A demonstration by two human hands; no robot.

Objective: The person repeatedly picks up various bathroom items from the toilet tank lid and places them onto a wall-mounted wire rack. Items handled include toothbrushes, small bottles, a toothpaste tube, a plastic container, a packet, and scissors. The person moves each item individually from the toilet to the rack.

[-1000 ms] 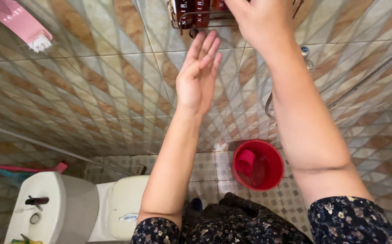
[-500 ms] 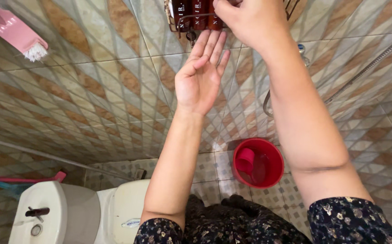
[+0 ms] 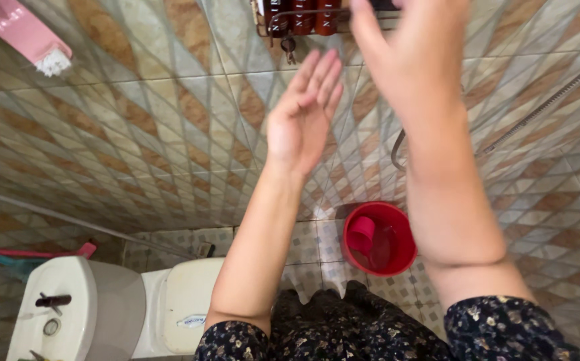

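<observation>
I judged dispensing underway: left hand (image 3: pixel 301 113) open, empty, cupped at six o'clock below rack (image 3: pixel 303 17); right hand (image 3: pixel 414 57) blurred, grip untellable.

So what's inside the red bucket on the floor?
Inside the red bucket sits a pink scoop-like cup against its left wall. The rest looks dark; whether it holds water cannot be told.

The light is soft and even, like daylight, with no hard shadows. My right hand (image 3: pixel 414 57) at 1 o'clock is blurred; my left hand (image 3: pixel 301 117) is sharper. The wall tiles (image 3: pixel 136 134) bend toward the edges.
</observation>
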